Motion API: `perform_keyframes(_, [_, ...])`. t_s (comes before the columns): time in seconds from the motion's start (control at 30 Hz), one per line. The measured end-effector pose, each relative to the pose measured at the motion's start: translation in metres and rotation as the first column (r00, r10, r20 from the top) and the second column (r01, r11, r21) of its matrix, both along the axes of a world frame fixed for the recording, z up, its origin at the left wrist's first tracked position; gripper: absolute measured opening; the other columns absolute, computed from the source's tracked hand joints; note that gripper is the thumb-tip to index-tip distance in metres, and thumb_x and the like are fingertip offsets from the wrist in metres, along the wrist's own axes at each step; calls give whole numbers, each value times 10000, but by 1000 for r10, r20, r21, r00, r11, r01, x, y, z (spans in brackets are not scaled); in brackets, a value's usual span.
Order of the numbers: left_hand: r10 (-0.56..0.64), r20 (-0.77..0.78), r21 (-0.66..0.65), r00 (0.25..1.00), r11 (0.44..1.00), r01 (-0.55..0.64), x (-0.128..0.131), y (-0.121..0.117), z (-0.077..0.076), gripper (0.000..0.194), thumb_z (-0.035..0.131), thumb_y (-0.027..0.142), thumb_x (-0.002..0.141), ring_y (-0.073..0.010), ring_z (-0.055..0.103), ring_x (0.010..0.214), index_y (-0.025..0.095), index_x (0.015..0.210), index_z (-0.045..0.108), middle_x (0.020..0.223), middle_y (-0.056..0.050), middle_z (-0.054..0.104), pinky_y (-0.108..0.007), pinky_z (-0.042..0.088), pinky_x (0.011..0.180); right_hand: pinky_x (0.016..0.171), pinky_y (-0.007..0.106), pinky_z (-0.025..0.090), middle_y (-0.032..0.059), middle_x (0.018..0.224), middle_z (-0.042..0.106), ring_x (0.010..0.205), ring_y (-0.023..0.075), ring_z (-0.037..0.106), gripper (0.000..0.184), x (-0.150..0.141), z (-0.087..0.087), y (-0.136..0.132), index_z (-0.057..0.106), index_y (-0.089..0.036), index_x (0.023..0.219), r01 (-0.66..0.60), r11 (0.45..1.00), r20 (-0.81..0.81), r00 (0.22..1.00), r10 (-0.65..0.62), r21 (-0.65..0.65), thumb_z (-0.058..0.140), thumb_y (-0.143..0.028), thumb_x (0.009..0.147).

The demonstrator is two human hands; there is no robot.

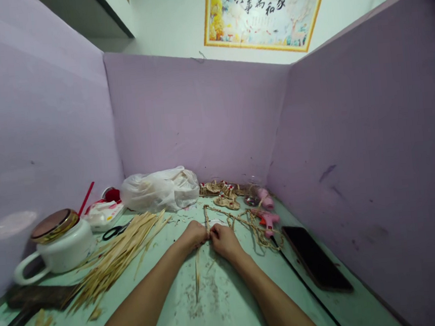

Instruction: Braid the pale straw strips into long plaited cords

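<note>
My left hand [194, 235] and my right hand [224, 239] meet at the middle of the table, fingers closed in a pinch. Between them they grip a twisted straw cord [205, 213], which runs up from my fingers, then bends off to the right towards a loose heap of the same cord [260, 235]. Loose straw ends [197, 281] hang below my left hand towards me. The exact hold of the fingertips is too small to make out. A bundle of flat dry straw strips [122, 257] lies to the left of my hands.
Left stand a white mug [67, 249] with a lid, a hammer-like tool [39, 296] and black-handled scissors [113, 233]. Behind are a white plastic bag [162, 189] and small woven straw pieces [226, 200]. Right lie a pink glue gun [269, 220], its black cable and a phone [317, 258]. Purple panels [202, 118] enclose the table.
</note>
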State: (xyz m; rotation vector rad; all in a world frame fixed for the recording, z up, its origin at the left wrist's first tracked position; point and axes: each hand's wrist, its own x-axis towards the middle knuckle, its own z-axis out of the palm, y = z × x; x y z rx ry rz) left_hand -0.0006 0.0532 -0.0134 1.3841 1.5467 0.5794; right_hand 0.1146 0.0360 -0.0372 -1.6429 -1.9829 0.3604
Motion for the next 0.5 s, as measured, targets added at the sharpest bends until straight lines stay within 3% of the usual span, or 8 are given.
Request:
perform_keyframes(0.13, [41,-134,58,990,998,-34,3,1,-1,170,555,162,562,-68,289,343,138,451,429,328,44,314,-203,162,362,588,222,302,88,763,649,693,149,540,186,-2,2,-3,635,-137,780,19,1000,31,999,-19,10,451,-149,754])
perform_keyframes(0.33, [70,-96,141,993,989,-56,4,0,-3,154,537,106,566,-72,305,380,139,461,429,332,44,303,-206,165,371,572,238,290,103,751,647,686,162,548,164,-3,2,-7,623,-135,772,69,997,73,995,-72,44,468,-187,751])
perform_keyframes(0.5, [63,-66,135,996,989,-54,4,3,-6,161,531,78,535,-66,304,372,145,452,410,339,44,321,-204,170,368,567,258,287,104,775,657,689,179,566,171,-6,3,-13,626,-157,764,153,985,79,984,-159,85,466,-215,748])
